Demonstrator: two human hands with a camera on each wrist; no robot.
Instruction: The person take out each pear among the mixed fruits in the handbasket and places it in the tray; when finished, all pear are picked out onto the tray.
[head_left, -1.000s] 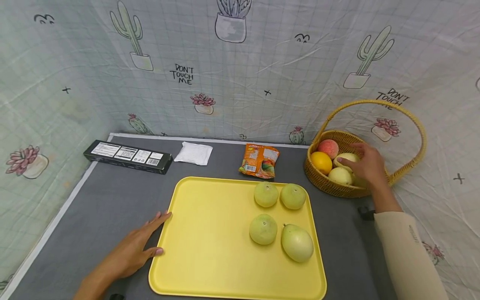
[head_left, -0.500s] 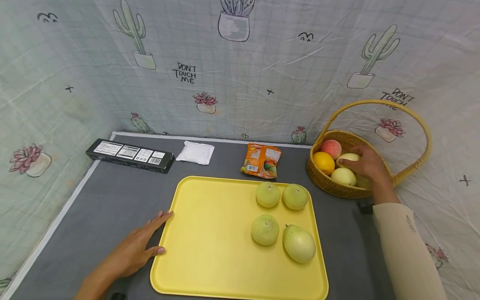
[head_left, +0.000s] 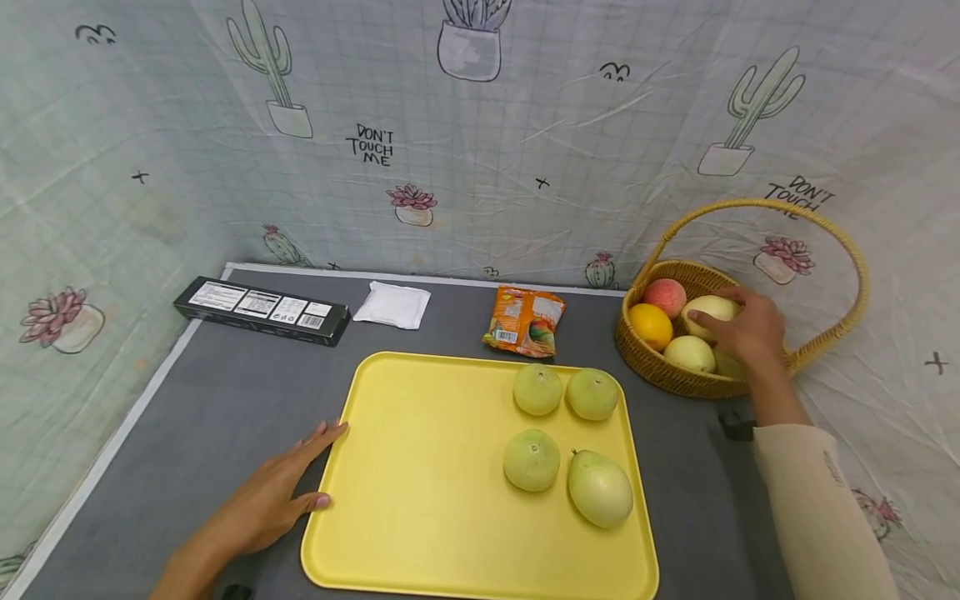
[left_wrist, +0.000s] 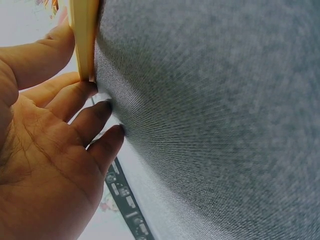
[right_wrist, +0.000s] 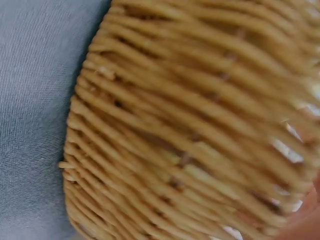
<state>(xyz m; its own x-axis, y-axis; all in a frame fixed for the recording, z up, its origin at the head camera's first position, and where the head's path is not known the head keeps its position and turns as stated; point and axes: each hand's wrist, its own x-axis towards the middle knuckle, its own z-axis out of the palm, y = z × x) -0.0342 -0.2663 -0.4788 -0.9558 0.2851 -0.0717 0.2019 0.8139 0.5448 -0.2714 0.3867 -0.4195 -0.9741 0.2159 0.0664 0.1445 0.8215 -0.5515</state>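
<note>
At the right, my right hand (head_left: 752, 327) reaches into a wicker basket (head_left: 678, 382) and grips a pale yellow-green fruit (head_left: 707, 315), thumb on its near side. A peach (head_left: 665, 297), an orange (head_left: 650, 326) and another pale fruit (head_left: 690, 354) lie beside it. The right wrist view is mostly filled by the basket's woven wall (right_wrist: 175, 125). My left hand (head_left: 258, 504) rests at the left edge of a yellow tray (head_left: 397, 467), its thumb and fingertips touching the rim (left_wrist: 84, 40). Several round green fruits (head_left: 531, 460) and a pear-shaped one (head_left: 600, 489) sit on the tray's right side.
Behind the tray are an orange snack packet (head_left: 523, 321), a white packet (head_left: 392, 305) and a long black box (head_left: 261, 310). The basket's tall handle (head_left: 847, 242) arches over its opening. A printed cloth (head_left: 480, 167) hangs behind the grey table.
My right hand has taken hold of the pale fruit in the basket and raised it slightly; more of the fruit shows. The left hand stays at the tray's edge.
</note>
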